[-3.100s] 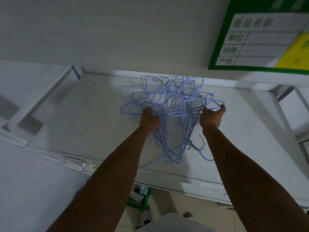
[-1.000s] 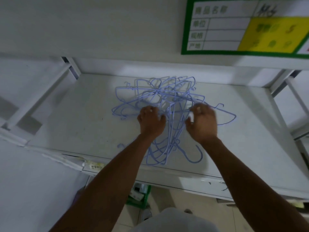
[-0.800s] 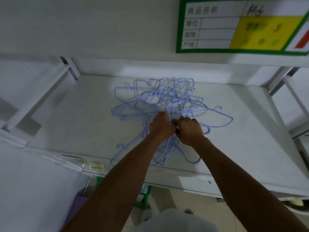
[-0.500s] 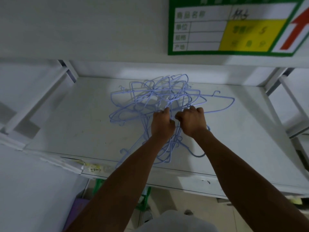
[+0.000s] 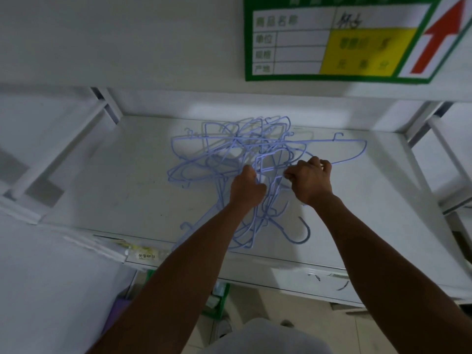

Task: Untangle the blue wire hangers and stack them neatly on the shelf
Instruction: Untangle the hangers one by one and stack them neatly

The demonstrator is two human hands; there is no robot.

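Gripping wires in the tangle of blue hangers point(image 5: 245, 154) on the white shelf point(image 5: 115, 180), the left hand point(image 5: 246, 190) and right hand point(image 5: 310, 181) are both clenching, fists nearly touching.

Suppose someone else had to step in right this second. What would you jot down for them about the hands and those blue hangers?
Left hand: fist shut on wires in the middle of the tangle.
Right hand: fingers closed on a wire just to its right.
Blue wire hangers: one knotted heap on the white shelf, one long hanger jutting right.
Done: nothing separated or stacked.
Left: free every hanger, then stack them neatly.
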